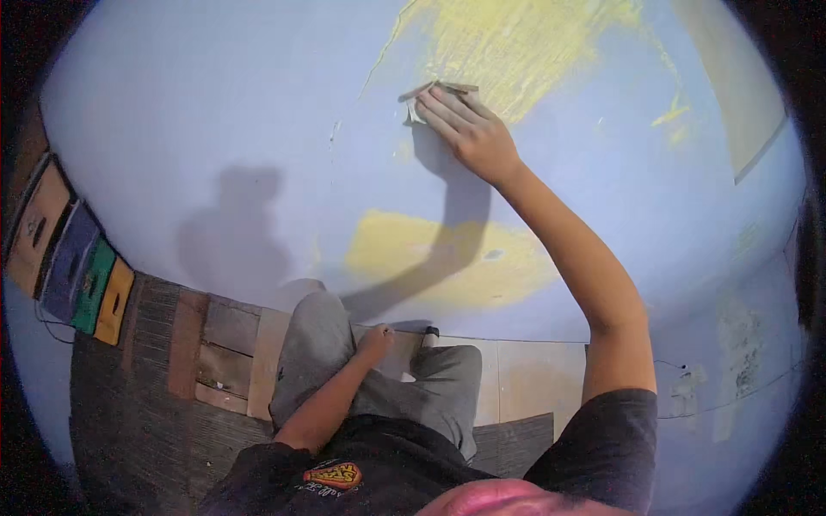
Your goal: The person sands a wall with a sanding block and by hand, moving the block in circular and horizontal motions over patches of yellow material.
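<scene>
My right hand point(477, 138) is raised against the pale blue wall point(193, 97), fingers extended together. It presses a folded piece of sandpaper or similar sheet point(416, 111) flat to the surface, and the sheet's edges stick out past my fingertips. Just above it spreads a large streaky yellow patch point(529, 51). Lower down, a second yellow patch point(445, 258) lies partly under my arm's shadow. My left hand point(376, 343) rests low near my bent knee, fingers curled in; nothing is plainly visible inside it.
Along the wall's foot run wood-toned panels point(226, 326) and dark mats point(142, 367). A unit with coloured drawers point(93, 284) stands at left. A beige panel point(735, 97) hangs at upper right. A thin cable point(729, 406) crosses the right side.
</scene>
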A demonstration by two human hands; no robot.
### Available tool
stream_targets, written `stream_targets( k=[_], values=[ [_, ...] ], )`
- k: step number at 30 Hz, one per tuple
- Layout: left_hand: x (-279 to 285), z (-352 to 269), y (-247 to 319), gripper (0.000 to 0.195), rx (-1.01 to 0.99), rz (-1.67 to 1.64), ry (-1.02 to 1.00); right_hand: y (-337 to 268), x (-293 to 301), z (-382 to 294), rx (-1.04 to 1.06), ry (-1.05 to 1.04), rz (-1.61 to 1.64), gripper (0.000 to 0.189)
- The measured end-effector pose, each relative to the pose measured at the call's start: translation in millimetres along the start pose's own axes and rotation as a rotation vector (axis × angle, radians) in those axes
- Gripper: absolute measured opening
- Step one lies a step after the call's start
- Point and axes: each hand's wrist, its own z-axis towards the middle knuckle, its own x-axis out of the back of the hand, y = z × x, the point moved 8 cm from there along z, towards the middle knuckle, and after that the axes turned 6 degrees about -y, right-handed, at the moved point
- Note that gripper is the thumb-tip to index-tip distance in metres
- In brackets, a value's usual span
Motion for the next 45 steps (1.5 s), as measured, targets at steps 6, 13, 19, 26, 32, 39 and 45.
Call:
stream_targets(
  k=[6, 13, 19, 26, 32, 39, 45],
  values=[
    [4, -19, 34, 0.034, -0.152, 0.250, 0.034, 41, 27, -3, 0.076, 0.089, 0.101, 0.041],
    [-2, 18, -29, 0.033, -0.237, 0.099, 0.177, 116, 87, 62, -0.284, 0.458, -0.200, 0.040],
    [-18, 8, -3, 0.033, -0.068, 0.002, 0.028, 36, 11, 11, -0.133, 0.194, 0.023, 0.043],
    [-3, -10, -3, 0.032, -0.110, 0.058, 0.103, -7, 4, 21, 0.239, -0.058, -0.020, 0.048],
    [-25, -27, 45, 0.033, 0.104, -0.069, -0.114, 121, 95, 21, -0.011, 0.122, -0.195, 0.044],
    [-23, 6, -10, 0.040, -0.111, 0.118, 0.100, 74, 65, 55, -0.261, 0.356, -0.135, 0.048],
    [3, 19, -38, 0.038, 0.065, -0.052, 0.060, -10, 8, 38, -0.050, 0.182, 0.112, 0.045]
  ],
)
